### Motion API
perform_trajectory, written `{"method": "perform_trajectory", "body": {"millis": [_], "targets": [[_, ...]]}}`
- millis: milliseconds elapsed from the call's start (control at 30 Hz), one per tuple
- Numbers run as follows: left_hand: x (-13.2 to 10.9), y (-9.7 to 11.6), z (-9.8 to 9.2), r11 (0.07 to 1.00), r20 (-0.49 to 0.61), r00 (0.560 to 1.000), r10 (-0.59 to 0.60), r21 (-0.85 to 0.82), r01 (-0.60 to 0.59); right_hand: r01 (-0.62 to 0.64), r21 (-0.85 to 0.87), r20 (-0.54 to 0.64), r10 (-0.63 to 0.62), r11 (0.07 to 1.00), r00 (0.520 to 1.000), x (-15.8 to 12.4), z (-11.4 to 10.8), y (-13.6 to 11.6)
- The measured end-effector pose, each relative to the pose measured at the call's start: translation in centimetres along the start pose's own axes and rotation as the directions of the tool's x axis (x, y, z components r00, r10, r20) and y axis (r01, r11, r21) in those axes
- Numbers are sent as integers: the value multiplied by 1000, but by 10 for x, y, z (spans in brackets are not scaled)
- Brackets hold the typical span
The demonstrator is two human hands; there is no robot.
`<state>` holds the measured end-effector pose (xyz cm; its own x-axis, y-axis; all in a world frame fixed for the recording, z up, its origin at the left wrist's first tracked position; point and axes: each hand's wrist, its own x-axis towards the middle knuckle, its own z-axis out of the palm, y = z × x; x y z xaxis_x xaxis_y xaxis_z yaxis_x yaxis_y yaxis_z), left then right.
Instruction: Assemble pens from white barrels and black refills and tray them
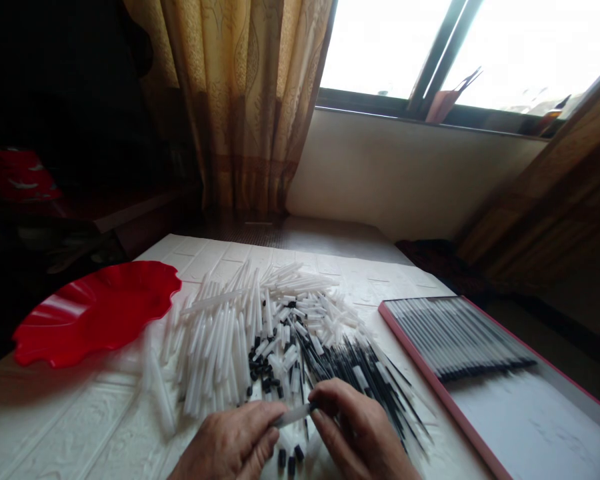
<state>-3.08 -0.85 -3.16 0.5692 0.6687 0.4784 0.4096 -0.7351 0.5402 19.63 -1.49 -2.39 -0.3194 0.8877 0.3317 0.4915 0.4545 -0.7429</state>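
White and pressed with a brick pattern is the table sheet (45, 427), which bears the heap of pale tubes (220, 353); this heap serves as landmark. Behind the heap hangs a golden-brown curtain (240, 100), and behind it to the right is a bright window (385, 47). To the right of the heap lies a shallow tray (430, 373) with a pink rim. To the left of the heap, just beside it, is a red dish (100, 307) with a wavy edge.

In front of the heap, toward its right, are the person's two hands. The left hand (235, 433) has a narrow grip: thumb and fingers pinch one end of a short pale tube (294, 416). The right hand (357, 427) also pinches narrowly, at the dark tip (314, 405) on the other end, so both hands hold this one piece.

Right of the heap, thin black rods (350, 367) lie spread on the sheet. Further right, inside the tray, dark-ended sticks (460, 337) lie in a row. Smallest are the black caps (267, 373), scattered at the heap's right edge.
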Motion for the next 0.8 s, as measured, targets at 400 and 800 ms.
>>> {"method": "perform_trajectory", "body": {"millis": [400,800], "targets": [[0,7,-8,986,93,993,70,146,-83,-11,-133,279,48,991,959,3,-5,-4],[-1,6,-8,990,98,993,59,119,-70,-71,38,235,60,997,970,-2,-3,5]]}}
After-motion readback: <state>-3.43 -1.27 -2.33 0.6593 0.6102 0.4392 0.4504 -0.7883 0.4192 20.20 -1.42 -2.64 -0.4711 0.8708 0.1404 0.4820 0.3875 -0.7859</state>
